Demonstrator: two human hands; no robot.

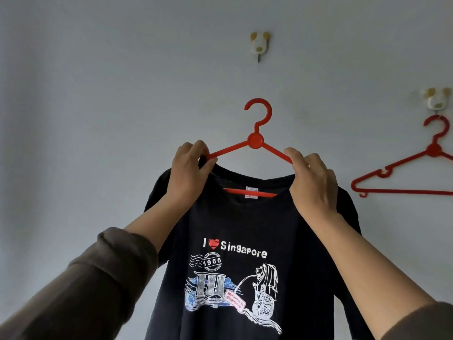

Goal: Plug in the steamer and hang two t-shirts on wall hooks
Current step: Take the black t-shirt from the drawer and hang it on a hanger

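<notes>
A black t-shirt (245, 224) with an "I love Singapore" print hangs on a red hanger (255, 141), held up in front of the wall. My left hand (188, 175) grips the hanger's left arm together with the shirt's shoulder. My right hand (313, 182) grips the right arm and shoulder. The hanger's hook sits below a white and yellow animal-shaped wall hook (259, 45), apart from it. No steamer is in view.
At the right edge a second, bare red hanger (402, 177) hangs from another animal-shaped wall hook (435, 100). The plain pale wall (98, 94) fills the background.
</notes>
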